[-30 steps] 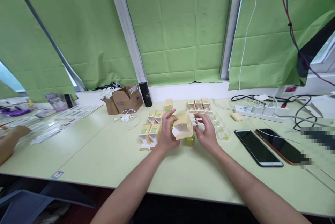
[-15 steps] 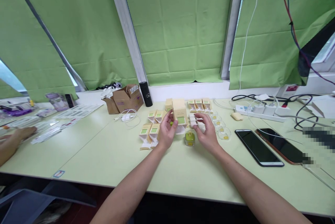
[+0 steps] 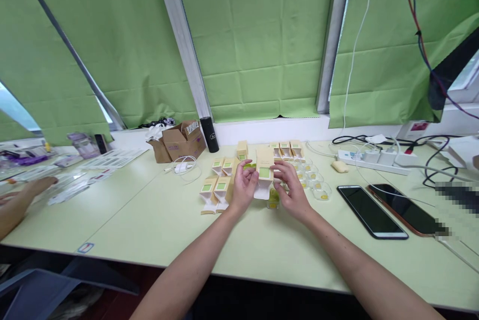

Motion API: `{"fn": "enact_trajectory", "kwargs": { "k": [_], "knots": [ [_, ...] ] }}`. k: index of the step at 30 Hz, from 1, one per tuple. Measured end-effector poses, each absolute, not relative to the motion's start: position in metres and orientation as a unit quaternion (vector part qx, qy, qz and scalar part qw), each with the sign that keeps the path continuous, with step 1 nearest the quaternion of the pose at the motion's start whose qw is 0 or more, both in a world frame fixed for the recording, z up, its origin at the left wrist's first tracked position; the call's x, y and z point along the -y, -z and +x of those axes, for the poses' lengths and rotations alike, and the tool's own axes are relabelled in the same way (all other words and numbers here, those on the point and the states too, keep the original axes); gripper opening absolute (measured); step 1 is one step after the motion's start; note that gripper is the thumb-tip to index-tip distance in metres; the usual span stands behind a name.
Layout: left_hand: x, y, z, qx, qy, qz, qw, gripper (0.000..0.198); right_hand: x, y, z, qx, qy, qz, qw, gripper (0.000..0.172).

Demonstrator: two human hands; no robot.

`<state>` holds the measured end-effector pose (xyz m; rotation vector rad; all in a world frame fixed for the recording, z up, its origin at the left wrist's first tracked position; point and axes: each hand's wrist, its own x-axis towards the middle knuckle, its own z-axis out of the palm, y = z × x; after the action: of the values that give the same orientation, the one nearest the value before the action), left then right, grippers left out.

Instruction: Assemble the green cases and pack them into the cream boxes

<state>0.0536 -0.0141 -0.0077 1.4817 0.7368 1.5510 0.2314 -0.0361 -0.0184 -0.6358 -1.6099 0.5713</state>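
Left hand and right hand pinch the upright carton by its sides above the table, the jar at its 5 o'clock, so a slack pinch could drop it and topple the jar.

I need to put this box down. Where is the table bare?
Bare: the table left of the open cartons, and the near strip between the right hand and the phones. Crowded: around the box and left hand, the cups, the power strip.
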Motion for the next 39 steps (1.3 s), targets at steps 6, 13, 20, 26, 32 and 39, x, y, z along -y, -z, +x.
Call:
{"fn": "enact_trajectory", "kwargs": {
  "k": [6,13,20,26,32,39],
  "knots": [
    [0.017,0.005,0.053,-0.294,-0.608,0.603,0.424,0.064,0.034,0.019,0.233,0.688,-0.260,-0.289,0.613,0.036],
    [0.014,0.008,0.053,-0.305,-0.605,0.607,0.414,0.062,0.034,0.019,0.232,0.685,-0.275,-0.289,0.609,0.037],
    [0.014,0.011,0.050,-0.307,-0.602,0.643,0.361,0.054,0.033,0.016,0.234,0.663,-0.294,-0.293,0.623,0.035],
    [0.021,0.008,0.046,-0.281,-0.591,0.708,0.268,0.049,0.030,0.016,0.236,0.641,-0.317,-0.296,0.633,0.033],
    [0.026,0.004,0.046,-0.289,-0.553,0.744,0.238,0.039,0.030,0.019,0.237,0.649,-0.320,-0.299,0.622,0.036],
    [0.022,0.005,0.048,-0.302,-0.575,0.713,0.265,0.037,0.031,0.017,0.236,0.656,-0.320,-0.298,0.615,0.043]
  ]
}}
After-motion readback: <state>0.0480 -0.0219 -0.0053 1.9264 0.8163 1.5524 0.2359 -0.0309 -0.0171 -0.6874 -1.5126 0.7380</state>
